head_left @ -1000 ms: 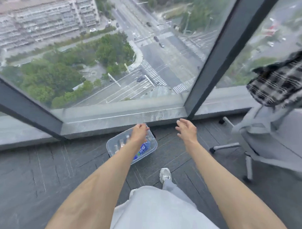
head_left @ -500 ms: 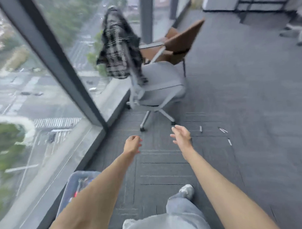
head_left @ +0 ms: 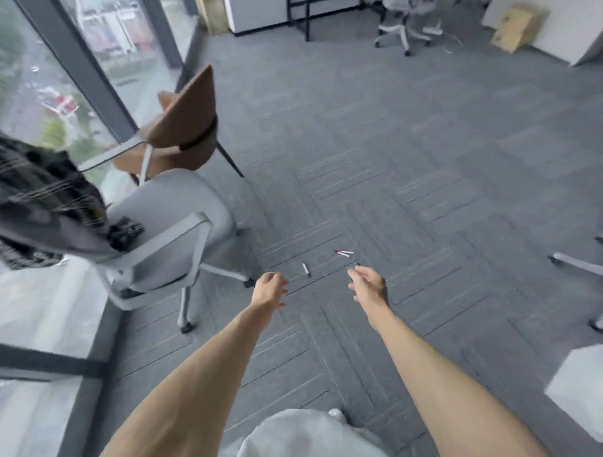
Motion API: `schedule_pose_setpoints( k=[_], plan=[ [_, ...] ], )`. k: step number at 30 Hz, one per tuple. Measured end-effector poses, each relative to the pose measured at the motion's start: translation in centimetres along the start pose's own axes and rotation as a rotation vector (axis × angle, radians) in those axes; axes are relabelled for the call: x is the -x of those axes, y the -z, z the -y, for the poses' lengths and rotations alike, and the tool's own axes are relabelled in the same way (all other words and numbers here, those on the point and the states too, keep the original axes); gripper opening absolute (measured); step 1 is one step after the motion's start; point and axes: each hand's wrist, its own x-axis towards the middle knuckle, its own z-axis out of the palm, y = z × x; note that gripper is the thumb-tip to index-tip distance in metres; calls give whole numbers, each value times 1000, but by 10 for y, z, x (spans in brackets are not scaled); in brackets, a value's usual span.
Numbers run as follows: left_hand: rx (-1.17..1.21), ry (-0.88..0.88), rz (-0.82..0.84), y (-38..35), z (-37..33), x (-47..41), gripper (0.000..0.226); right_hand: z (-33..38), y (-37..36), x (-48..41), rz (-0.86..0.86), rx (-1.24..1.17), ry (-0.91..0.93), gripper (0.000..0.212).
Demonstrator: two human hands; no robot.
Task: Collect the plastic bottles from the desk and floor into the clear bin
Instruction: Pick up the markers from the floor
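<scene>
My left hand (head_left: 270, 289) and my right hand (head_left: 369, 284) reach out in front of me over grey carpet, both empty with loosely curled fingers. No plastic bottle and no clear bin show in this view. Small white pen-like pieces (head_left: 305, 268) lie on the carpet just beyond my hands, and two more with red tips (head_left: 345, 253) lie a little farther off.
A grey office chair (head_left: 170, 230) with a dark checked garment (head_left: 38, 198) stands at the left by the window, a brown chair (head_left: 184, 121) behind it. A white desk corner (head_left: 585, 392) is at the right. Another chair's legs (head_left: 589, 269) show right; open carpet lies ahead.
My view has swung right, away from the window and the clear bin with bottles, which has left the frame. My left hand has come away from the bin; both hands stay empty.
</scene>
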Motion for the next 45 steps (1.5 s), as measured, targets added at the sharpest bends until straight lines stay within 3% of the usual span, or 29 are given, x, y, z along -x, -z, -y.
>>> schedule_pose_setpoints(
  k=[10, 15, 20, 24, 28, 33, 39, 45],
  plan=[
    [-192, 120, 101, -77, -45, -133, 16, 22, 24, -120, -145, 51, -149, 31],
    [-238, 198, 152, -104, -63, -235, 25, 36, -5, -212, -134, 122, -229, 31],
    [-326, 319, 159, -125, -37, -343, 14, 13, -38, -319, -60, 229, -305, 34],
    [-371, 395, 135, -156, 14, -440, 15, -36, -73, -431, -123, 205, -316, 28],
    [-437, 381, 41, -198, 75, -552, 29, -118, -115, -556, -21, 268, -279, 30],
    [-698, 314, 134, -251, 177, -669, 38, -247, -138, -686, 20, 444, -220, 33],
    [-760, 268, 47, -272, 264, -737, 48, -360, -144, -774, -82, 675, -245, 29],
    [-819, 224, -180, -289, 290, -788, 59, -405, -162, -809, -133, 670, -210, 26]
  ],
)
